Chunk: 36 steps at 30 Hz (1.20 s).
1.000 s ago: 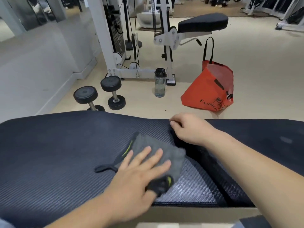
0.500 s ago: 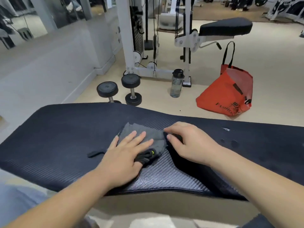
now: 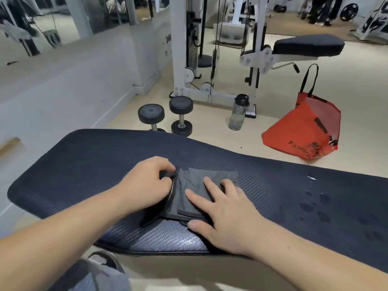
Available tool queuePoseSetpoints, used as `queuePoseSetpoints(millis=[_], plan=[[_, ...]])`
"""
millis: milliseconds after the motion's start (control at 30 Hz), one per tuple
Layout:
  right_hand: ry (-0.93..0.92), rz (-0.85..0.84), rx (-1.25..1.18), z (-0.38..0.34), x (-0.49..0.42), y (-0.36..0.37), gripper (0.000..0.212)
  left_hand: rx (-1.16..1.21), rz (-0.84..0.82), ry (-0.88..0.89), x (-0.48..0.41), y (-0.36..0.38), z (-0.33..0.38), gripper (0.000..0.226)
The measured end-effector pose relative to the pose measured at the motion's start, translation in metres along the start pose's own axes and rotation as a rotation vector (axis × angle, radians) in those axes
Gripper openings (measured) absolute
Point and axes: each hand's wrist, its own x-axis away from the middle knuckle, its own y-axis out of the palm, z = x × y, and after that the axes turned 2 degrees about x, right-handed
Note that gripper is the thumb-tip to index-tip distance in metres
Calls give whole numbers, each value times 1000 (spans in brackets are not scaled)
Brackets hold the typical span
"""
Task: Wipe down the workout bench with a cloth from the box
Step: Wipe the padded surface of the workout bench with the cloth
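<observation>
Overhead, dark ribbed bench (image 3: 100,164), gym floor (image 3: 357,80).

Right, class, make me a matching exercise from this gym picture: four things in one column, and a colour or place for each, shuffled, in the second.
Things:
1. cloth
2. tote bag
3. water bottle
4. dumbbells

Descriptions:
A. red, slumped on the floor at the right
B. black, standing on end on the floor beyond the bench
C. grey, lying on the bench under both hands
D. clear with a black cap, standing by the white machine frame

Pairs: 1-C, 2-A, 3-D, 4-B
</observation>
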Motion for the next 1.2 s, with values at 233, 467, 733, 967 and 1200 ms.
queuePoseSetpoints(millis=[233,467,733,967,1200], plan=[[156,210,28,59,-87,-16,63,-171,13,208,-5,27,-18,44],[168,435,137,29,-79,-2,59,-158,17,184,-15,25,-12,44],[109,409,128,59,-66,0,68,-70,56,183,-16,30,-1,41],[132,353,46,53,-38,4,57,-120,22,258,-13,47,0,45],[-154,301,69,82,15,13,47,-2,5,275,-9,69,15,40]])
